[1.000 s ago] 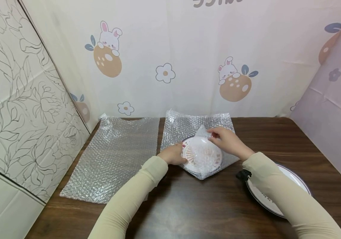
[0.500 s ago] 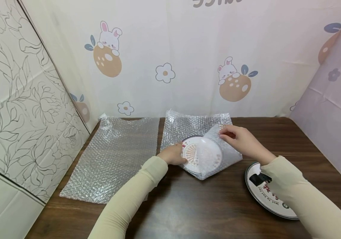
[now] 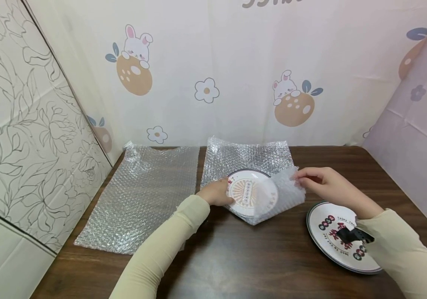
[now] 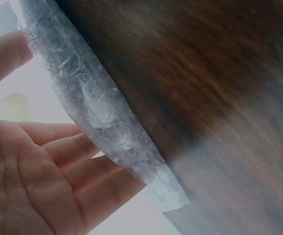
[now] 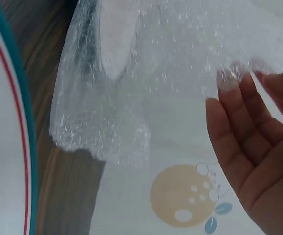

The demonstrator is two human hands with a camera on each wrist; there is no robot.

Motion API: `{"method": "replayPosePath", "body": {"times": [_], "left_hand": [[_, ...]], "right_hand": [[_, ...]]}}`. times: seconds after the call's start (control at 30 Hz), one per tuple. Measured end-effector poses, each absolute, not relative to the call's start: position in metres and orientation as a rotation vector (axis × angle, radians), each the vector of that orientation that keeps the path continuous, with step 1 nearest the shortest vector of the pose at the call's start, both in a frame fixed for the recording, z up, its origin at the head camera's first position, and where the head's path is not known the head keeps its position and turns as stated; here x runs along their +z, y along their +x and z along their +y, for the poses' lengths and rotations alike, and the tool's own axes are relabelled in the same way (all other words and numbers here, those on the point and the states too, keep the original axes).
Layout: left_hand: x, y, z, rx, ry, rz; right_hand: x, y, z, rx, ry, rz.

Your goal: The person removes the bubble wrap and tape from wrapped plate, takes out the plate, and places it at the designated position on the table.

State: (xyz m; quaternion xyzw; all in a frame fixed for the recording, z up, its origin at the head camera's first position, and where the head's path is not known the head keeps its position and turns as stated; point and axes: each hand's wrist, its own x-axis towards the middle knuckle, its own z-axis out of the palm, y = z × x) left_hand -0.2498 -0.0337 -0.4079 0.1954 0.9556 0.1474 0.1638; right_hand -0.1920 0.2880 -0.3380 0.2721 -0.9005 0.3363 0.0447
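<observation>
My left hand (image 3: 215, 193) rests on the left rim of a white plate (image 3: 241, 191) with a printed sunburst, in the head view. In the left wrist view its fingers (image 4: 77, 171) look fairly straight and reach over the edge of the wrapped rim; their tips are hidden. The plate lies on a sheet of bubble wrap (image 3: 249, 153), whose corner at the plate's right partly covers it. My right hand (image 3: 320, 182) pinches the lifted edge of this wrap, to the right of the plate. In the right wrist view the fingertips (image 5: 229, 83) press into the clear film.
A second bubble wrap sheet (image 3: 146, 199) lies flat at the left of the wooden table (image 3: 228, 257). Another white plate (image 3: 325, 232) with red lettering sits at the right, partly under my right sleeve (image 3: 396, 245). A printed curtain (image 3: 236, 50) hangs behind the table.
My right hand has moved right and slightly nearer, drawing the wrap's corner back off the plate, so more of the print shows. My left hand has stayed put.
</observation>
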Motion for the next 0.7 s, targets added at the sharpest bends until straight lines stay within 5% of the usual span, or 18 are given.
{"method": "replayPosePath", "body": {"times": [0.7], "left_hand": [[-0.405, -0.248, -0.032, 0.405, 0.55, 2.721]], "right_hand": [[-0.374, -0.192, 0.309, 1.026, 1.123, -2.907]]}}
